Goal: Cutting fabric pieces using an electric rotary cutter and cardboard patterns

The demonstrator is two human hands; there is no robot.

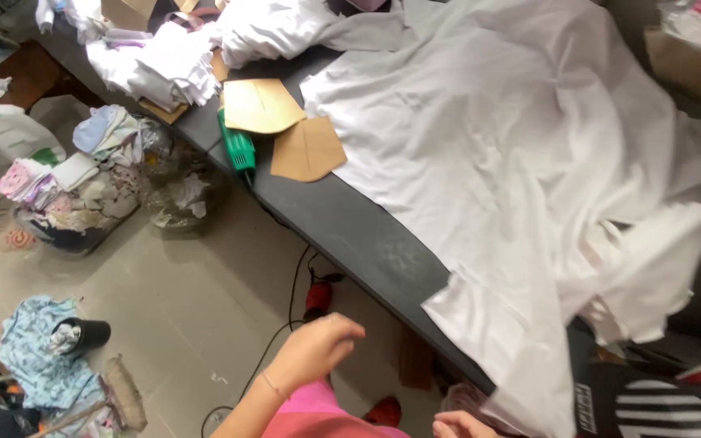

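Note:
A large white cloth [529, 162] lies rumpled over a long dark table [350, 227], with one corner hanging off the near edge. My left hand [316, 347] hovers over the floor in front of the table edge, fingers curled in and nothing in them. Only part of my right hand [460, 424] shows at the bottom edge, close to the cloth's hanging corner; its grip is hidden. Two brown card pattern pieces [306, 150] lie left of the cloth, beside a green hand tool [238, 150] at the table's edge.
Stacks of white cloth pieces [164, 69] sit at the table's far end. On the tiled floor are bags of cloth scraps [75, 186], a black cup [83, 332], a blue cloth [34, 357], a broom [123, 393] and a red device [318, 296] with a cable.

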